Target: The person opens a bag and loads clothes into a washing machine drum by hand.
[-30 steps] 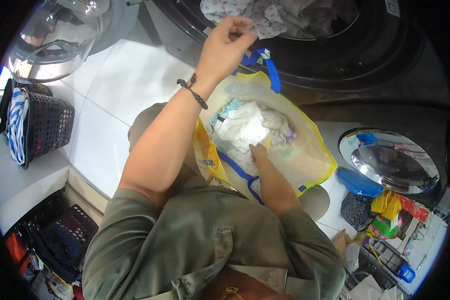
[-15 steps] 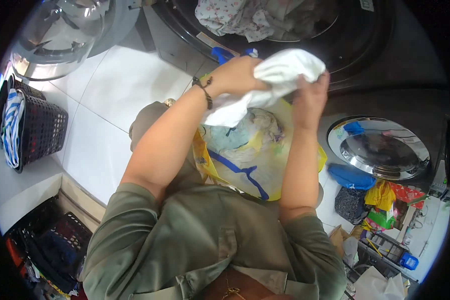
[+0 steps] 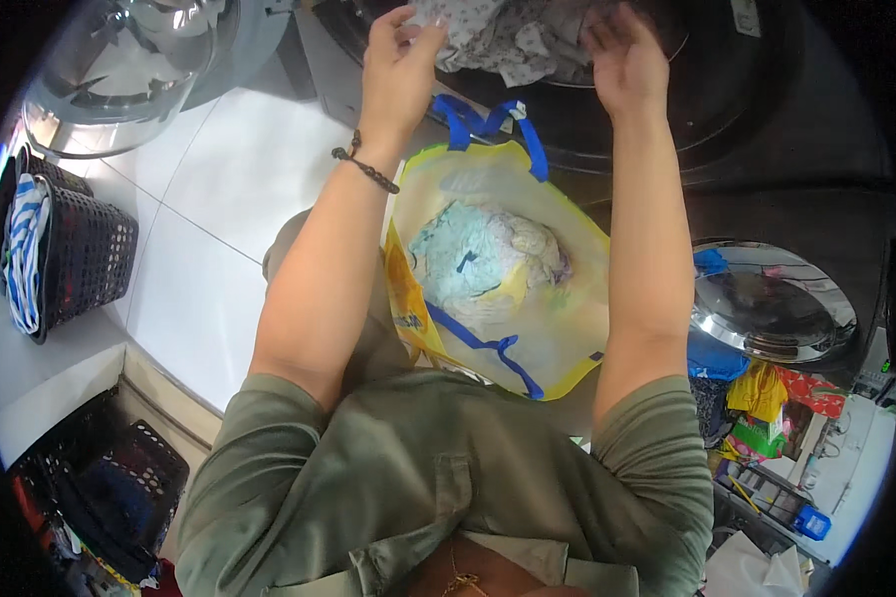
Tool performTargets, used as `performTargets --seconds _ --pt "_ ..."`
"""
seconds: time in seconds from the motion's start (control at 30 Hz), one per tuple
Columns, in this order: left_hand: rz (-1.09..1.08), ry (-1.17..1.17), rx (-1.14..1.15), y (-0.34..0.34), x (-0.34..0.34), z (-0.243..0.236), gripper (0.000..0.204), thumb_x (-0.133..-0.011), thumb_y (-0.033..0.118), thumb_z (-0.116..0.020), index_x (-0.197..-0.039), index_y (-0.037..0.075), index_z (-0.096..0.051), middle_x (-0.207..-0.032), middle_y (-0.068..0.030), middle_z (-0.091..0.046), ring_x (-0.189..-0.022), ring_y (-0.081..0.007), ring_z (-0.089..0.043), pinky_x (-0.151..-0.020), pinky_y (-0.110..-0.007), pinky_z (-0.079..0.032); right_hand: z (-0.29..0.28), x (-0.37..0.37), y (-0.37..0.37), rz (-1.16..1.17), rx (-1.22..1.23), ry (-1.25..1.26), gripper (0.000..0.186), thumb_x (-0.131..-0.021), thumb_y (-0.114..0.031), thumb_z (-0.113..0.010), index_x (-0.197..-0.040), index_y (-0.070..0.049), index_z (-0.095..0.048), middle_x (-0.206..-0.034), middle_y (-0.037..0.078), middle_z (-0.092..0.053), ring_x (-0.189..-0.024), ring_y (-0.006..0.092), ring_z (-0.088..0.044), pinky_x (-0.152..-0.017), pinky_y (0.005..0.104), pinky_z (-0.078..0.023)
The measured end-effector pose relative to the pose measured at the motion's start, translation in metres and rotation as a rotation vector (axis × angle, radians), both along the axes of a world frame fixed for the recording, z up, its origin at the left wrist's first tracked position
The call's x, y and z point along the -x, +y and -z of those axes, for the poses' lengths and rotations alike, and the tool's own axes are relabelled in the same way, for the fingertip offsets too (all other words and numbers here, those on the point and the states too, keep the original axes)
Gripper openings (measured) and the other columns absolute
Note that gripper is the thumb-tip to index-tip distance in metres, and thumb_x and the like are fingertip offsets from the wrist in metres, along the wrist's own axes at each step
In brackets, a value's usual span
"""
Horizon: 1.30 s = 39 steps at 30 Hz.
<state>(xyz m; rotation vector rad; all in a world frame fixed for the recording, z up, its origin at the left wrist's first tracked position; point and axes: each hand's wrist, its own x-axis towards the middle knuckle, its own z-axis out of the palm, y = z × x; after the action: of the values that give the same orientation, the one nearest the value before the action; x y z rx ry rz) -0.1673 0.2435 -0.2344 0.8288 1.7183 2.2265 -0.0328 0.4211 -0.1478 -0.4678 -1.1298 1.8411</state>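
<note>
Both my arms reach up to the round drum opening of a dark front-loading machine. My left hand (image 3: 401, 70) is at the left of the opening with thumb and fingers apart, holding nothing that I can see. My right hand (image 3: 629, 70) is at the right side, palm showing and fingers spread. Between them lies a heap of pale patterned laundry (image 3: 513, 45), close to both sets of fingertips. Below my hands a yellow-rimmed bag (image 3: 577, 289) with blue handles stands open. Crumpled pale blue and whitish clothes (image 3: 468, 254) lie inside it.
An open glass machine door (image 3: 119, 70) is at the upper left. A dark perforated basket (image 3: 90, 244) with striped cloth stands at the left, another dark basket (image 3: 154, 458) lower down. A second round machine door (image 3: 767, 298) is at the right, above assorted bags and packets (image 3: 762, 393).
Both hands have moved up from above the bag to the drum opening. The white cloth they held has left them, and I cannot tell where it lies.
</note>
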Motion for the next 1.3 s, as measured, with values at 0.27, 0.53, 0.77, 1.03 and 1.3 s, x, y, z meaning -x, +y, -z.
performTargets --seconds 0.27,0.53,0.77,1.03,1.3 --pt "0.268 -0.102 0.037 0.0 -0.013 -0.005 0.042 -0.093 0.019 -0.062 -0.128 0.001 -0.047 -0.096 -0.0019 -0.056 -0.086 -0.0098 -0.051 -0.076 -0.024 -0.043 0.242 -0.107 -0.076 -1.11 -0.075 -1.234 0.047 -0.087 -0.033 -0.066 -0.128 -0.012 -0.058 -0.116 0.005 -0.064 -0.096 0.0156 -0.065 -0.084 0.0336 -0.048" --pt "0.219 -0.01 0.201 0.004 -0.025 -0.007 0.058 -0.083 0.033 -0.071 -0.126 -0.001 -0.052 -0.115 -0.0192 -0.059 -0.092 -0.0207 -0.063 -0.074 -0.032 -0.052 0.458 -0.209 -0.16 0.128 0.45 -1.373 0.061 -0.071 -0.029 -0.08 -0.114 0.006 -0.057 -0.107 0.026 -0.063 -0.063 0.0337 -0.066 -0.057 0.044 -0.054" --pt "0.213 0.08 0.229 0.012 -0.029 -0.004 0.053 -0.084 0.033 -0.069 -0.124 0.002 -0.055 -0.119 -0.019 -0.057 -0.095 -0.0249 -0.063 -0.078 -0.038 -0.053 0.352 -0.131 -0.14 -1.338 -0.467 -1.624 0.051 -0.088 -0.037 -0.064 -0.109 0.009 -0.057 -0.069 0.018 -0.061 -0.053 0.0268 -0.059 -0.048 0.0432 -0.046" --pt "-0.274 0.489 0.115 -0.004 -0.015 -0.027 0.048 -0.097 0.026 -0.054 -0.134 -0.002 -0.042 -0.116 -0.0148 -0.053 -0.104 -0.0243 -0.052 -0.093 -0.035 -0.042 0.064 -0.039 -0.02 -0.058 -0.056 -0.33 0.021 -0.092 -0.022 -0.06 -0.1 -0.003 -0.062 -0.087 0.009 -0.067 -0.066 0.0185 -0.061 -0.063 0.0328 -0.048" --pt "-0.355 0.61 0.161 -0.009 -0.019 -0.034 0.05 -0.096 0.029 -0.054 -0.134 -0.002 -0.044 -0.13 -0.0204 -0.045 -0.125 -0.0345 -0.04 -0.107 -0.042 -0.03 0.125 -0.065 -0.052 -0.674 -0.391 -0.544 0.027 -0.088 -0.018 -0.063 -0.112 -0.004 -0.064 -0.105 0.004 -0.069 -0.08 0.012 -0.065 -0.071 0.0281 -0.051"
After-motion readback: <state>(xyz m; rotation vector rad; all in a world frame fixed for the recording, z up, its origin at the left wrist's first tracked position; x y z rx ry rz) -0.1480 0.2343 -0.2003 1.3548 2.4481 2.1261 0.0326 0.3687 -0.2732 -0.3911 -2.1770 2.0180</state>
